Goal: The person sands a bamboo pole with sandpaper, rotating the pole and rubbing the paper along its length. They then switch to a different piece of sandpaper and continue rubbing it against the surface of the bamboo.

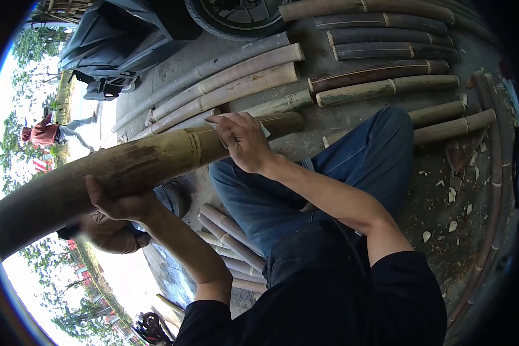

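Observation:
A thick bamboo pole [161, 153] runs slantwise in front of me, greenish-brown with a raised node ring near its middle. From below, my left hand [121, 203] grips it, thumb up along the near side and the other fingers hidden behind. My right hand [242, 138] is closed against the pole's upper side, right of the node. A small pale edge [264, 130] shows beside its knuckles; I cannot make out what it belongs to. Beneath the pole are my bent, jeans-clad legs [352, 167].
Cut bamboo lengths [386, 86] lie in rows on the concrete ground, with more [228, 233] beside my left side. Pale chips [452, 225] litter the right. A parked motorbike's wheel [236, 17] stands at the top. A person in red [43, 132] is at far left.

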The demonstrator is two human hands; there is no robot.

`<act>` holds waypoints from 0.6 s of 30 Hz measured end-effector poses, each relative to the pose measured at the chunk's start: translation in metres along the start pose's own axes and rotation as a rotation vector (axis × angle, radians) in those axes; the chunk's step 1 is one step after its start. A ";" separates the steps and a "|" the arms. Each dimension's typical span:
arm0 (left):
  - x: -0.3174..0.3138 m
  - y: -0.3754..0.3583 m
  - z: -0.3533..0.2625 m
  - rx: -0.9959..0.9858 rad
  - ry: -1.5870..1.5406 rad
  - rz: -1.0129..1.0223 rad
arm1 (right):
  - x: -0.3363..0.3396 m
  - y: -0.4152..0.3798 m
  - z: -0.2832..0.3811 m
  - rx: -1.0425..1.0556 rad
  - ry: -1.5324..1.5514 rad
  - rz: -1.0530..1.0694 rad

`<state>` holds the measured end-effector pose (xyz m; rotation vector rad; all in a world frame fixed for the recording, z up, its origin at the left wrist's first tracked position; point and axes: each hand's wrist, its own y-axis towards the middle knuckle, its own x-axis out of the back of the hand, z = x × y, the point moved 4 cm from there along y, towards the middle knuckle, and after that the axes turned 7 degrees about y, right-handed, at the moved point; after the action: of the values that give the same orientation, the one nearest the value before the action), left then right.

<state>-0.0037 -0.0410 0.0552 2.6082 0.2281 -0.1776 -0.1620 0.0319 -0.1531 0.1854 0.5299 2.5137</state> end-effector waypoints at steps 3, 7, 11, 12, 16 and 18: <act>-0.008 -0.009 -0.005 0.034 0.001 0.066 | -0.008 0.021 0.076 0.088 0.089 -0.102; -0.002 -0.008 -0.003 0.043 0.004 -0.008 | -0.005 0.020 0.024 0.144 0.212 0.034; 0.001 -0.009 0.001 0.032 -0.026 0.008 | -0.002 0.019 0.025 -0.027 0.108 0.127; -0.005 -0.013 -0.002 0.028 -0.056 0.025 | -0.003 0.021 0.038 -0.035 0.103 0.129; -0.013 -0.021 -0.010 0.028 -0.070 0.046 | 0.000 0.029 0.076 0.120 0.235 0.037; -0.007 -0.011 -0.004 -0.031 -0.029 0.006 | 0.006 0.021 0.034 0.086 0.155 0.141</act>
<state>-0.0124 -0.0303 0.0544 2.5732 0.2112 -0.2082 -0.1692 0.0301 -0.1135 0.0613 0.7102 2.6588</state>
